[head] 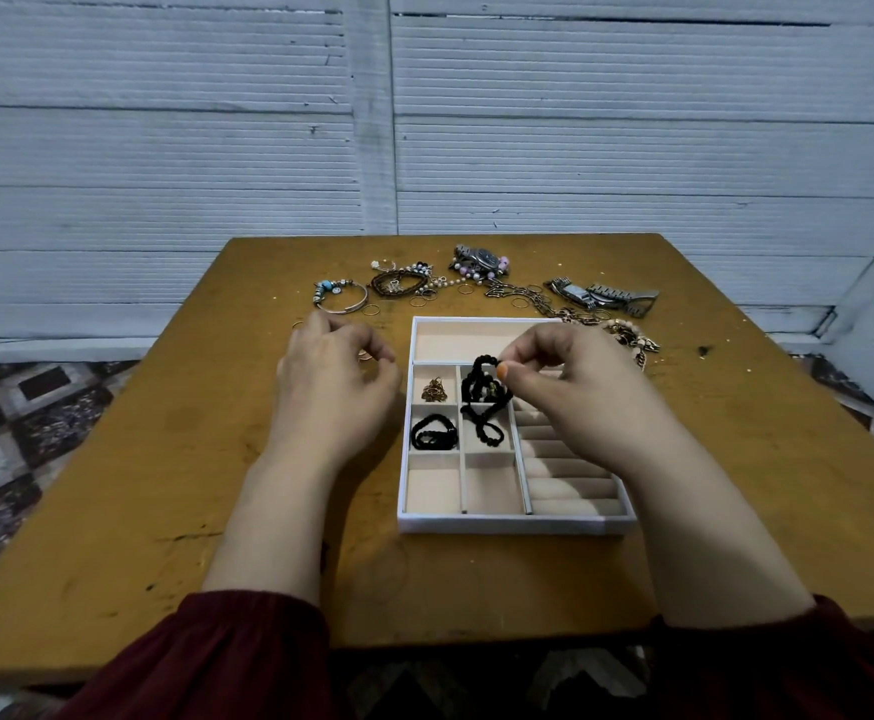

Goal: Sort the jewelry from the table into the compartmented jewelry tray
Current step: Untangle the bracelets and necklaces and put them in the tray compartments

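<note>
Head camera is showing the right hand pinching a black beaded strand by its top, so it is draping into the jewelry tray's middle compartments (crossing a divider). The left hand is hovering beside the tray, fingers curled; I cannot tell whether it is holding anything.

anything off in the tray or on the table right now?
One thing: the black bead strand pinched by the right hand lies across a divider of the tray, spanning two middle cells rather than one. The black band and gold piece sit inside their own cells.
</note>
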A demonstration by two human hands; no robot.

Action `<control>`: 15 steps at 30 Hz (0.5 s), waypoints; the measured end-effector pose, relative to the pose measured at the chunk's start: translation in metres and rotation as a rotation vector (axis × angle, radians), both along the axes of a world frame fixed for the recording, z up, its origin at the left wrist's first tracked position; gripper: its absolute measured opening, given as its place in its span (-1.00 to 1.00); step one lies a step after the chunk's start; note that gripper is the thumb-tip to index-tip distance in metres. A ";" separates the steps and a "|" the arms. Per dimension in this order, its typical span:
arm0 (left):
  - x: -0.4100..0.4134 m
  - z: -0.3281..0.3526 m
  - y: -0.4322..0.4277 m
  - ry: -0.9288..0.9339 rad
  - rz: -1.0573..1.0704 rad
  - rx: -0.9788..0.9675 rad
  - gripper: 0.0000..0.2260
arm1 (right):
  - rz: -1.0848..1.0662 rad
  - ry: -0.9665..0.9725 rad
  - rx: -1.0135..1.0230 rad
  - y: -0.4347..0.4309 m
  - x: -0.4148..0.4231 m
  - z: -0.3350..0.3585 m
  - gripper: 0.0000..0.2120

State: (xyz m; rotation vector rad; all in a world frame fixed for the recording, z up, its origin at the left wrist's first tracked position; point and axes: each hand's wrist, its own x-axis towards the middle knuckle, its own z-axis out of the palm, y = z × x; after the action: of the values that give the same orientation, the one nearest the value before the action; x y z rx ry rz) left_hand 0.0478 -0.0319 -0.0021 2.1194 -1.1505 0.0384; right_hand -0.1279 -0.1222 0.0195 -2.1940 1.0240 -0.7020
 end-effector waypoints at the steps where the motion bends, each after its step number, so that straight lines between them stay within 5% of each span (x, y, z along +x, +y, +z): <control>1: 0.000 0.000 0.000 0.001 0.003 0.003 -0.93 | 0.003 0.021 0.003 0.000 0.000 0.000 -0.85; 15: 0.000 -0.001 -0.001 -0.016 0.009 -0.001 -0.92 | 0.036 0.307 -0.081 0.014 0.011 -0.003 -0.89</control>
State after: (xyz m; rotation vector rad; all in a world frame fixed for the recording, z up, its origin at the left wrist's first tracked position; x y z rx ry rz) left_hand 0.0480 -0.0329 -0.0035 2.1272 -1.1500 0.0596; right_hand -0.1168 -0.1085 0.0162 -2.4364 1.1182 -0.4023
